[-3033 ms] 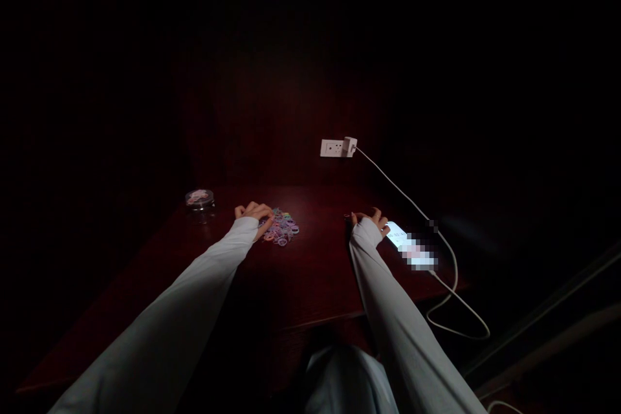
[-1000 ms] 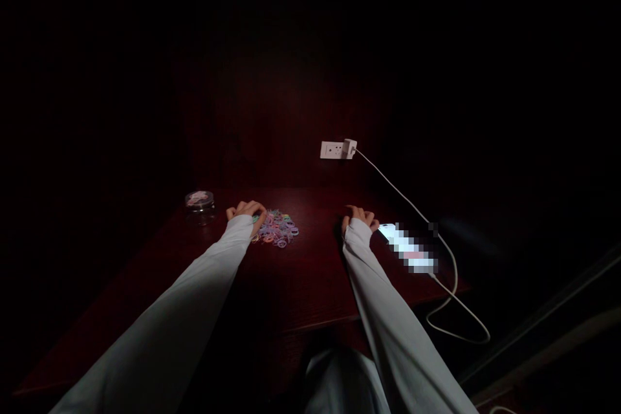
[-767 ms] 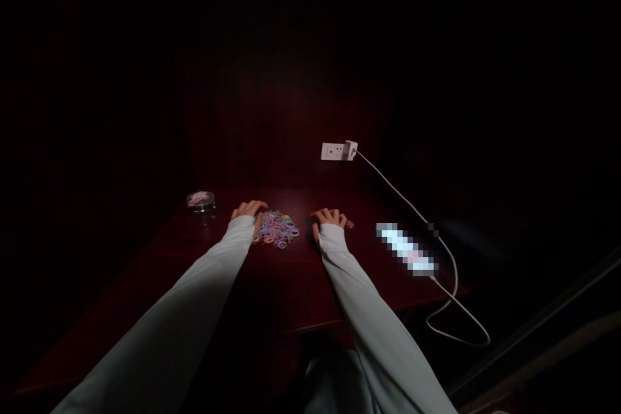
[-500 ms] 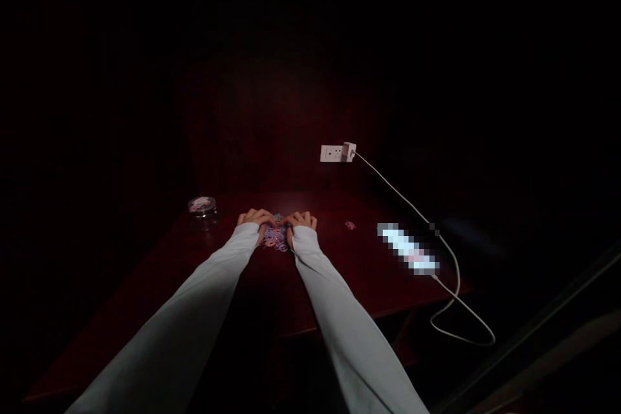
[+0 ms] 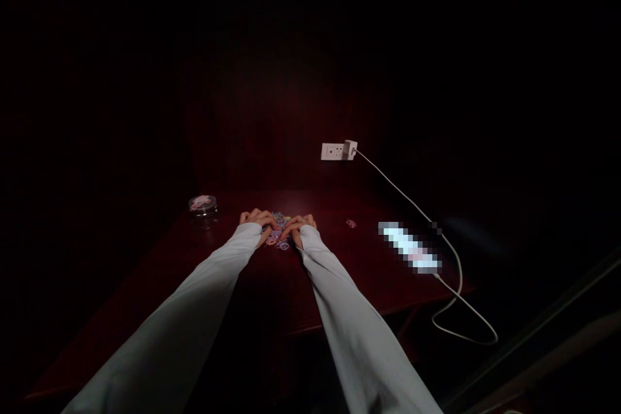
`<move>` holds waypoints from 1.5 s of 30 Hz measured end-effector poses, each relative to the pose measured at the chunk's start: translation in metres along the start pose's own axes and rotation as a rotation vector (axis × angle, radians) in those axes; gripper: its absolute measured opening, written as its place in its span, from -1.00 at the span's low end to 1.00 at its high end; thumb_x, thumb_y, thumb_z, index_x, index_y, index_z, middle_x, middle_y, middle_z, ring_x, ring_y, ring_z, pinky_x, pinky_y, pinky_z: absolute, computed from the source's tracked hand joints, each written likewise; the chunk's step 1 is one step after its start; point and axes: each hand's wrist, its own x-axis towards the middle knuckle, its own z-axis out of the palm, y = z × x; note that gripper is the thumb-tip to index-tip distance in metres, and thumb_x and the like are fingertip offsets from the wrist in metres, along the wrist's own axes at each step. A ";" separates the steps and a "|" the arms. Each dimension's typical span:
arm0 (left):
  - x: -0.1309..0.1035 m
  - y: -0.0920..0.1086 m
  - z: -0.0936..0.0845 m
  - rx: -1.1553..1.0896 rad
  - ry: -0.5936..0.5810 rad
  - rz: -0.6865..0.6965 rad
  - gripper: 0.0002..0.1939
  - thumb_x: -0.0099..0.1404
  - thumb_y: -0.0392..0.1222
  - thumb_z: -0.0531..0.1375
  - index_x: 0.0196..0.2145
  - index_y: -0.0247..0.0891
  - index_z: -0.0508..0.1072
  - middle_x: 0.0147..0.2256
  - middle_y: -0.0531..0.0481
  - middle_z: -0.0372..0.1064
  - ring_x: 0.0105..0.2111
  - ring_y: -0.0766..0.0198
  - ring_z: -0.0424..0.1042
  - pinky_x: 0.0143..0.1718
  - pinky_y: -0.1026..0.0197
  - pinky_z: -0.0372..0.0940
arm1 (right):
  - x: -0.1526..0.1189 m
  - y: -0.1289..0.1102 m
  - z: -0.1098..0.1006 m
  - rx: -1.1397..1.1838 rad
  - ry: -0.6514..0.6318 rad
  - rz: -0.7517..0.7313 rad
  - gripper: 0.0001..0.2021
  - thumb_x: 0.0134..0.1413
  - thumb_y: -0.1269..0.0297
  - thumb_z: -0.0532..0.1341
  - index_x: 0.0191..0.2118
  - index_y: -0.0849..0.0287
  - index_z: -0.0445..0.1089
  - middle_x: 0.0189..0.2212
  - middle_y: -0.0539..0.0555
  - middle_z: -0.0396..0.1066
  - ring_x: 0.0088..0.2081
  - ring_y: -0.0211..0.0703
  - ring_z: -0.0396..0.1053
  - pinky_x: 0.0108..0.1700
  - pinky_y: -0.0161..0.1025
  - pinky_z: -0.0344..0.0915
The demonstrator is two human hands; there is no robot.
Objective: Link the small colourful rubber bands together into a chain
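A dark reddish desk (image 5: 339,278) stands against a dark wall, seen from above by the person working at it, whose long pale sleeves reach forward from the bottom of the view. Between the two hands, on the middle of the desk, lies a loose pile of small colorful bands (image 5: 277,236), mostly purple, with touches of orange, pink, green and teal. The left hand (image 5: 257,217) is at the left side of the pile, palm down, its fingers bent and touching the bands. The right hand (image 5: 299,224) is at the right side, fingers also curved down and reaching in over the bands. Both hands look loosely curled; whether either one pinches a band is too small to tell.

To the right of the right hand, apart from the pile, a little cluster of pink bands (image 5: 350,223) lies on the desk. Farther right is a phone (image 5: 410,248) with a brightly lit screen, blurred by blocks. A white cable (image 5: 460,265) runs from its near end, loops past the desk's right edge and rises to a white charger (image 5: 350,149) plugged into a wall socket (image 5: 332,152). Near the back left of the desk stands a clear round container (image 5: 202,207) with a pink and white pattern on top.
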 end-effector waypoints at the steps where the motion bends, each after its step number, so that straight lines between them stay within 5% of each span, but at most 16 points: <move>1: 0.000 -0.001 0.000 0.001 0.001 0.002 -0.78 0.30 -0.33 0.18 -0.24 -0.07 0.59 -0.02 0.04 0.58 0.03 0.05 0.34 0.06 -0.04 0.00 | 0.000 0.000 0.000 0.001 -0.008 0.015 -0.60 0.15 0.56 0.16 -0.45 -0.05 0.65 -0.18 0.01 0.52 -0.07 -0.10 0.27 0.15 -0.15 0.13; 6: 0.003 -0.008 0.005 -0.033 0.042 0.071 -0.77 0.43 -0.16 0.12 -0.04 -0.04 0.53 0.00 0.00 0.55 0.03 0.06 0.32 0.00 0.00 0.01 | 0.000 -0.004 -0.006 0.043 -0.048 0.051 -0.59 0.20 0.54 0.13 -0.39 -0.06 0.68 -0.13 0.06 0.52 -0.01 -0.04 0.24 0.18 -0.11 0.09; 15: 0.005 -0.022 0.019 -0.043 0.070 0.106 -0.69 0.53 -0.07 0.03 -0.11 -0.06 0.58 0.00 -0.01 0.56 -0.02 0.08 0.31 -0.03 -0.02 0.02 | -0.005 -0.013 -0.015 0.027 -0.115 0.040 -0.73 0.24 0.37 0.23 -0.31 -0.08 0.68 -0.12 0.03 0.54 0.01 -0.02 0.21 0.18 -0.05 0.04; 19: 0.005 -0.019 0.016 -0.030 0.084 0.048 -0.69 0.53 -0.05 0.04 -0.16 -0.05 0.60 -0.02 0.01 0.58 -0.04 0.09 0.32 -0.04 -0.03 0.01 | -0.007 -0.015 -0.017 0.012 -0.170 0.002 -0.92 0.11 0.24 0.41 -0.27 -0.08 0.68 -0.11 0.02 0.53 0.01 -0.02 0.19 0.15 -0.05 0.05; 23: 0.005 -0.011 0.013 -0.002 0.101 0.003 -0.70 0.53 -0.09 0.05 -0.20 -0.07 0.59 -0.03 0.01 0.59 -0.04 0.09 0.32 -0.02 -0.04 0.00 | -0.007 -0.014 -0.015 0.000 -0.172 -0.032 -0.89 0.02 0.17 0.49 -0.27 -0.12 0.68 -0.08 0.00 0.51 0.01 -0.02 0.16 0.13 -0.06 0.05; 34: 0.005 -0.008 0.008 0.001 0.062 -0.006 -0.69 0.53 -0.09 0.05 -0.17 -0.06 0.60 0.00 -0.02 0.58 0.00 0.07 0.33 0.00 -0.06 0.02 | -0.006 -0.015 -0.016 0.030 -0.160 0.006 -0.93 -0.01 0.32 0.47 -0.37 -0.02 0.63 -0.08 -0.03 0.51 0.01 -0.04 0.17 0.14 -0.08 0.05; 45: 0.005 -0.017 0.017 -0.026 0.030 0.084 -0.72 0.51 -0.05 0.05 -0.11 -0.03 0.57 0.06 -0.04 0.53 0.01 0.03 0.31 -0.04 -0.05 0.03 | -0.002 -0.011 -0.014 0.028 -0.092 0.031 -0.95 0.02 0.26 0.48 -0.36 -0.02 0.63 -0.13 -0.02 0.54 0.03 -0.02 0.21 0.15 -0.06 0.07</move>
